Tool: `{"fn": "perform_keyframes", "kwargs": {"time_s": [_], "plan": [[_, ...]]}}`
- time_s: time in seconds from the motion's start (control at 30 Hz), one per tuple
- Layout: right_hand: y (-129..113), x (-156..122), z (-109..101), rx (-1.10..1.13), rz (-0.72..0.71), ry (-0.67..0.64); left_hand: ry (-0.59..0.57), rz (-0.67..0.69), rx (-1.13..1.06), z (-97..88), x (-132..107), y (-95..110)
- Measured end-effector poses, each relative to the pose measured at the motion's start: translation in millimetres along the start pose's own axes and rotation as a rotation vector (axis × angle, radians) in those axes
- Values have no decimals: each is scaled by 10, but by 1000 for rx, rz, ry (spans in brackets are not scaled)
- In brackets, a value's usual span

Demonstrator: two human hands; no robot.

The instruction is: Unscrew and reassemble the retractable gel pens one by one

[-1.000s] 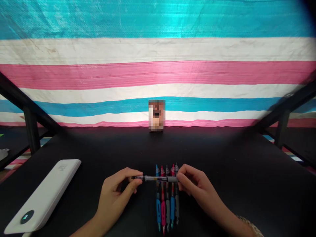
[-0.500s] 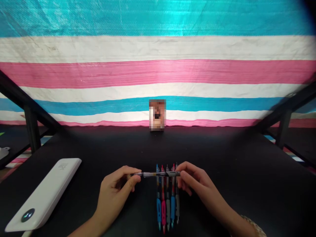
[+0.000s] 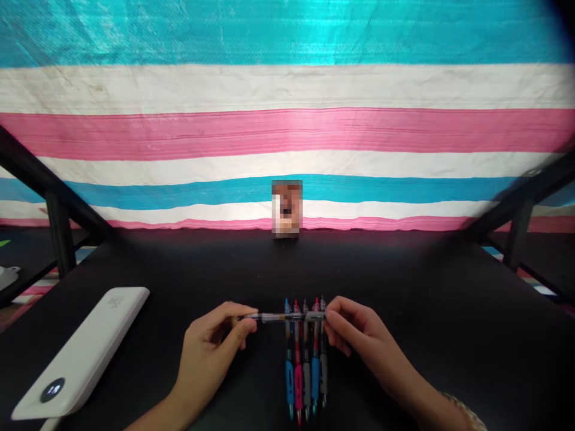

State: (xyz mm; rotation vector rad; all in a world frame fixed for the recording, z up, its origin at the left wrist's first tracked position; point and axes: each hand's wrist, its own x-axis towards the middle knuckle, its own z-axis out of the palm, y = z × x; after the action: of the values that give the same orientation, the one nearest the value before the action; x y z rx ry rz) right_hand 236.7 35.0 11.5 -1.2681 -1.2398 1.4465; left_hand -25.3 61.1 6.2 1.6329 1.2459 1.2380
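A clear-barrelled pen [image 3: 274, 318] with a grey grip is held level between my two hands. My left hand [image 3: 220, 335] pinches its left end between thumb and fingers. At the other end, my right hand [image 3: 353, 326] has thumb and fingertips closed on the grey grip. Below and behind the held pen, several pens lie side by side, pointing away from me: a blue-gripped pen [image 3: 290, 380], a pink-gripped pen [image 3: 299, 383], a grey-gripped pen [image 3: 306, 380], another blue-gripped pen [image 3: 315, 377] and another grey-gripped pen [image 3: 323, 377] nearest my right hand.
A white power bank [image 3: 85, 353] with a round display lies on the left of the black table [image 3: 215, 263]. A small blurred upright card [image 3: 286, 209] stands at the back edge. Black metal bars [image 3: 60, 233] flank the table, with a striped sheet [image 3: 287, 131] behind.
My right hand has shifted very slightly at the grip end, and the grey grip appears turned a little. My left hand stays in place, and the row of pens lies as before.
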Motion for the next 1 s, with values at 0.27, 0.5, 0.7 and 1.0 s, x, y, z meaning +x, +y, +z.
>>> {"fn": "perform_keyframes", "kwargs": {"time_s": [0.27,0.5,0.7,1.0], "plan": [[-35,14,15,69,3,-9,3,-18,-26,7,1,-35],[29,22,8,161,39,-2,-3,-22,-44,3,-14,-56],[-1,16,6,278,20,65,1,-17,-55,14,-2,5],[-13,-1,-22,427,-24,228,9,-131,-146,-9,40,-17]]}}
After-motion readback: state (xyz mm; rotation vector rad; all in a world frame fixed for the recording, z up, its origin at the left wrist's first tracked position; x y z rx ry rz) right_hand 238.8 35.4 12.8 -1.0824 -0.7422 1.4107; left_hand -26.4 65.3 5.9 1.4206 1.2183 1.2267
